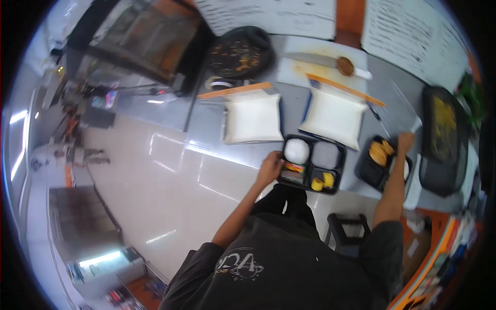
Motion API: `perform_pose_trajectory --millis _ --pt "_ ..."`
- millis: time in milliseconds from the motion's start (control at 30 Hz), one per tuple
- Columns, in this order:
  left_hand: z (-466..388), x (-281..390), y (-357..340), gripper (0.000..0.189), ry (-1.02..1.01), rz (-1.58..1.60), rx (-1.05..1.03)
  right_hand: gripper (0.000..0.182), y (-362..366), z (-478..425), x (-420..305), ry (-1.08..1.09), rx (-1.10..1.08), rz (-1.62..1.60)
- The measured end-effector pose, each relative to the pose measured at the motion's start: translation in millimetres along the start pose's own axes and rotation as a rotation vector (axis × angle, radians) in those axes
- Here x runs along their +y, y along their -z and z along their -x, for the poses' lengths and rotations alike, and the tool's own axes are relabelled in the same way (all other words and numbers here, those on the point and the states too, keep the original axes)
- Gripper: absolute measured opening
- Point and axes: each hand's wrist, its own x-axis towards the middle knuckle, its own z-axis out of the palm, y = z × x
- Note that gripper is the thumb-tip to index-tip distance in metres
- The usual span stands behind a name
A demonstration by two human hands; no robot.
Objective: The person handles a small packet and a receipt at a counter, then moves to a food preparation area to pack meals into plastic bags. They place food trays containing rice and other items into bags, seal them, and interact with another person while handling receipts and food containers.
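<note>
My left hand (pixel 270 169) grips the left rim of a black four-compartment meal tray (pixel 341 170), which overhangs the table's near edge. In it are a white rounded portion (pixel 297 151), a greyish-white round portion (pixel 326 154), a small packet with a red and yellow label (pixel 293 167) and two yellow pieces (pixel 322 181). My right hand (pixel 405 142) is closed at the far right side of a second black tray (pixel 365 170), where fried golden-brown food (pixel 379 152) lies; my forearm hides part of it. Whether those fingers hold something is unclear.
Two opened boxes with white insides (pixel 254 118) (pixel 335 114) lie beyond the trays. Behind are a black pan (pixel 240 54) and a cutting board (pixel 286 73) with a knife (pixel 310 59) and brown round piece (pixel 345 66). A long black dish (pixel 441 162) stands right; a stool (pixel 348 228) is below.
</note>
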Motion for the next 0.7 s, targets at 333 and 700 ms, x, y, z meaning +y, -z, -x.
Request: perform_pose_trajectory --millis 333,700 --pt "13 -7 3 0.027 0.037 -0.017 -0.043 0.027 -30 -19 65 0.44 0.492 1.289" --pt "17 -14 -9 0.032 0.103 0.033 -0.12 0.02 53 -4 15 0.247 0.182 0.597"
